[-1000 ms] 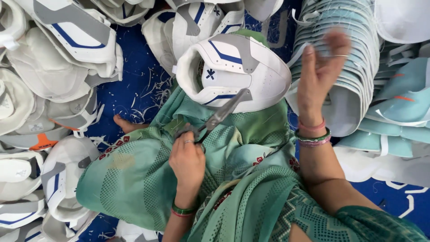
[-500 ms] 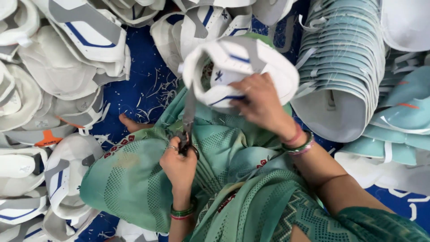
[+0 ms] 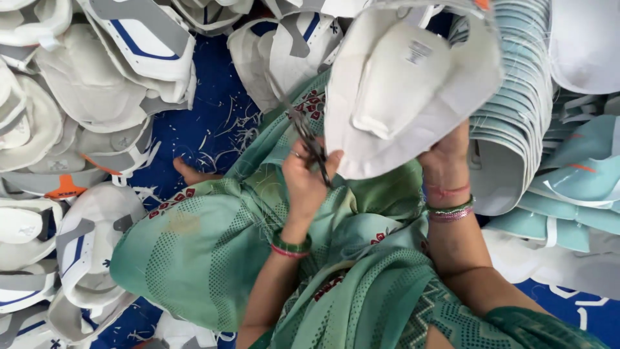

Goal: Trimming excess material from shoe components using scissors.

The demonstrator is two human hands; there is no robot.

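My right hand (image 3: pixel 445 158) holds up a white shoe upper piece (image 3: pixel 407 84), its pale inner side turned toward me, close to the camera. My left hand (image 3: pixel 303 178) grips a pair of metal scissors (image 3: pixel 307 136), whose blades point up and left beside the piece's lower left edge. Both hands hover over my lap, which is covered in green patterned cloth (image 3: pixel 213 245). My bare foot (image 3: pixel 187 171) shows at the left on the blue mat (image 3: pixel 200 126).
Heaps of white shoe uppers with blue and grey trim (image 3: pixel 97 84) lie on the left and top. A tall nested stack of pale teal pieces (image 3: pixel 516 123) stands on the right, with more teal pieces (image 3: pixel 575 187) beside it. White thread clippings (image 3: pixel 226 139) litter the mat.
My right hand came down from the air, took the white piece off my lap and lifted it toward the camera. My left hand rose with the scissors to its edge.
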